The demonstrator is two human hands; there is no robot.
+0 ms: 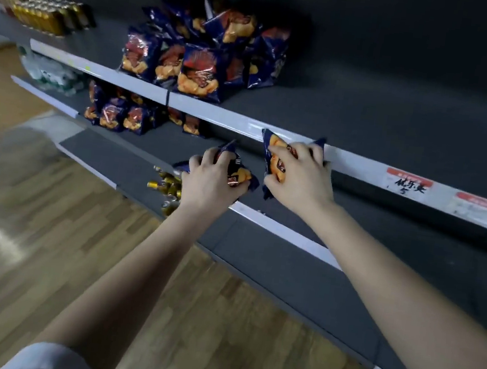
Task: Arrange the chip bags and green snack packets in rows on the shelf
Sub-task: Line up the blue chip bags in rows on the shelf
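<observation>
The left hand (pixel 210 181) grips one dark blue chip bag (pixel 238 175) with curled fingers, and the right hand (pixel 299 180) grips a second chip bag (pixel 275 154) in the same way. Both bags are above the middle shelf (pixel 136 148), to the right of the standing bags (pixel 114 116) at its far left part. I judge the bags to be light, puffed and soft, with slippery foil. It is better to hold them at the sides without squeezing, because the chips inside break easily.

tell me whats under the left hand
The left hand grips a dark blue chip bag. Gold cans show lower down, partly hidden by the wrist. The hand covers most of the bag's front.
</observation>
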